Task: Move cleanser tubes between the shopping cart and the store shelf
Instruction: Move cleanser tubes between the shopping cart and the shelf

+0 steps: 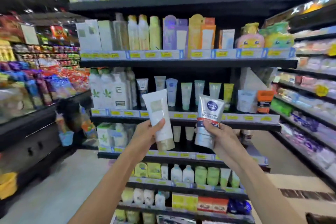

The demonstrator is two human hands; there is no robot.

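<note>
My left hand grips a white cleanser tube with a gold cap, held cap-down and tilted left. A silver cleanser tube with a blue round logo is held in my right hand, also cap-down. Both tubes are raised side by side in front of the store shelf, level with its middle tier. Several other tubes stand upright on that tier behind them. The shopping cart is out of view.
Boxes and spray bottles fill the tier above, and bottles line the tiers below. A snack aisle runs on the left and another shelving run on the right. Pale floor lies at lower left.
</note>
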